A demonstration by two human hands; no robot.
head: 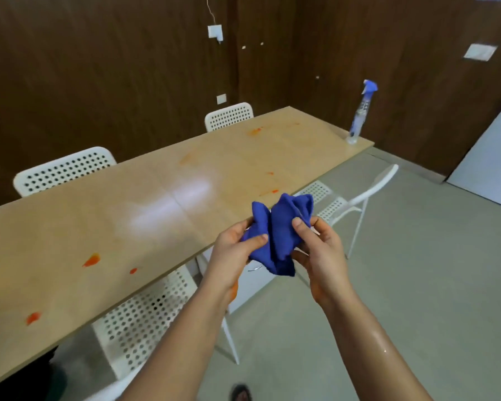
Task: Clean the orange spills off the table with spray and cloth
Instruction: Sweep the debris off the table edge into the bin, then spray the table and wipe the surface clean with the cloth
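Blue cloth [275, 235] held just beyond the table [99, 227] near edge.
The left hand [232, 250] and right hand [318, 250] both pinch it; spray bottle [359, 117] stands at far right corner, label illegible; orange spills [91, 259] across surface.

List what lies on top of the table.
Orange spills dot the table, and a spray bottle stands at its far right corner. The blue cloth, gripped by the left hand and right hand, hides a patch of the near edge.

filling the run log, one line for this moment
left hand, right hand: gripping blue cloth | spray bottle: table far corner | orange spills: present
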